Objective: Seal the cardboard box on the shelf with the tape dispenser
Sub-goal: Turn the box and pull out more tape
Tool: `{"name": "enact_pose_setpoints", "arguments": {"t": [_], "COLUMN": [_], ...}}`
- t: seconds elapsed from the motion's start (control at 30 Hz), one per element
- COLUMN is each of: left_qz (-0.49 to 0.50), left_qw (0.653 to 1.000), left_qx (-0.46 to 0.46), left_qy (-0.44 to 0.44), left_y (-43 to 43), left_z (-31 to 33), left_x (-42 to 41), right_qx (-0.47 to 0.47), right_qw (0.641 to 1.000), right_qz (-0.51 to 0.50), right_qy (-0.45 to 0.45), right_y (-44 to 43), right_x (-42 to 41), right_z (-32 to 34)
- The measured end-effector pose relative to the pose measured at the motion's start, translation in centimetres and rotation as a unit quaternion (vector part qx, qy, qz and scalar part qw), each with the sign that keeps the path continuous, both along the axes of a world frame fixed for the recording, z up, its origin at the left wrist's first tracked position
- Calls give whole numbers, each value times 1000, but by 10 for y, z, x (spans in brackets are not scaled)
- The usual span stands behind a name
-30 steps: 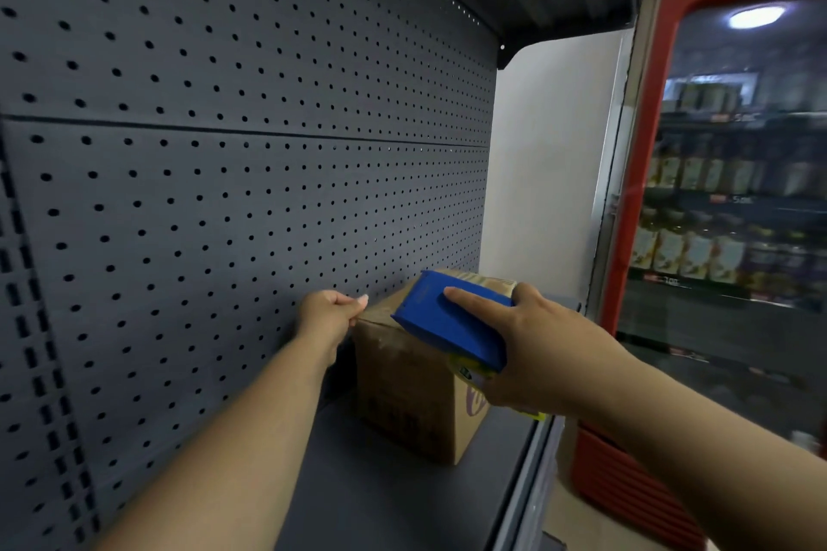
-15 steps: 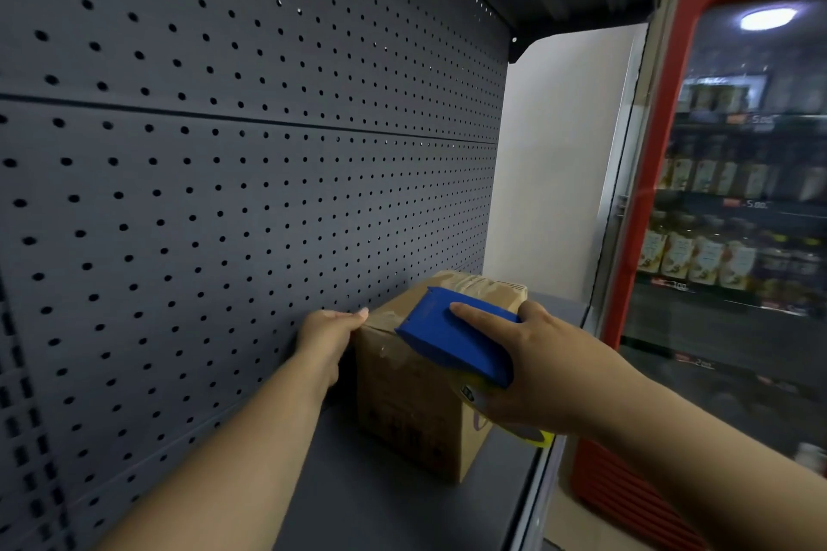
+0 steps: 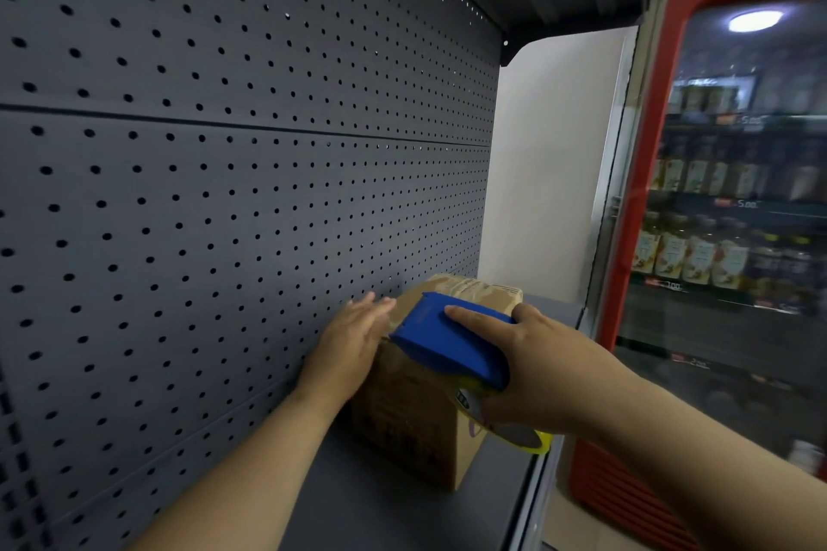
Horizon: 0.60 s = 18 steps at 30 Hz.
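**Dispenser on the box top**

Right hand wraps around the blue tape dispenser, pressing it onto the cardboard box on the grey shelf. At 9 o'clock of the dispenser, the left hand lies flat, fingers spread, gripping nothing, against the box's top edge.

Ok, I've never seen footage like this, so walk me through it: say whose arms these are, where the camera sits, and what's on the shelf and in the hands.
There is no machine here. A person wears a camera on the head, so it looks forward and down at their own arms. The left hand lies flat and open against the near top edge of a cardboard box. The box stands on a dark shelf in front of a perforated back panel. The right hand grips a blue tape dispenser with a yellow-edged roll, pressed on the box top. To the right stands a red drinks fridge.
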<state>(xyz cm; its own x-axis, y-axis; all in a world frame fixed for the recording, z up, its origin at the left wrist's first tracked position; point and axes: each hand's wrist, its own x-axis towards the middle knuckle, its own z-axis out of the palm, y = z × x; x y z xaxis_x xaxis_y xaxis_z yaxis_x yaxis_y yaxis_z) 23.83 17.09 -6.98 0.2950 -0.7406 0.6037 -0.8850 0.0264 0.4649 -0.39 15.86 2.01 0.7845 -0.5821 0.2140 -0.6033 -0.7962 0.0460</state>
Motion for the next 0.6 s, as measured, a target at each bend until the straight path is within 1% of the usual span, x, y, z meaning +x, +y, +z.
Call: {"name": "enact_pose_setpoints", "arguments": {"t": [0.03,0.07,0.13,0.33,0.5,0.6], "left_qz": [-26,-44,-47,-15,-13,-7], "left_qw": [999,996,994,995,998,998], "left_qx": [35,48,36,27,28,29], "left_qy": [-33,-59,-86,-91,-61,-59], "left_y": [-2,-3,-4,-6,-5,-4], "left_z": [-4,-9,-18,-25,-22,-21], "left_x": [2,3,5,2,-1,0], "right_qx": [2,5,8,23,32,42], "right_qw": [1000,1000,1000,999,999,999], "right_qz": [1,3,8,18,17,9], "right_qy": [4,8,15,28,9,20], "right_y": [0,0,-1,-5,-6,-4], "right_x": [-1,-1,-1,-8,-24,-46], "right_z": [0,0,-1,-8,-17,-17]}}
